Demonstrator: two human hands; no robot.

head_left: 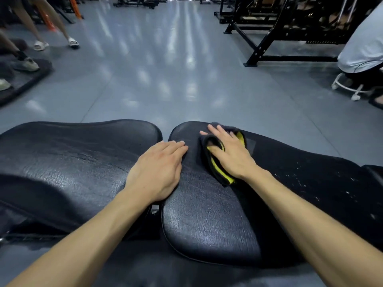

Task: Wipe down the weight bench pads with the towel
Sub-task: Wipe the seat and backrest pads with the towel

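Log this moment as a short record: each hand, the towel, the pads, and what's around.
left hand: flat, fingers straight, resting at the left edge of the right pad, beside the gap
right hand: fingers spread, pressing the towel onto the right pad
towel: dark with yellow edging, bunched under the palm
left pad: black, textured, untouched
right pad: white specks towards its right end
surroundings: glossy grey floor, black rack, other people at both edges

No readable text anywhere in view.
The cracked black vinyl bench pads (pixel 207 214), the folded dark grey and yellow towel (pixel 217 168) and the glossy grey floor (pixel 165 69) show no lettering.
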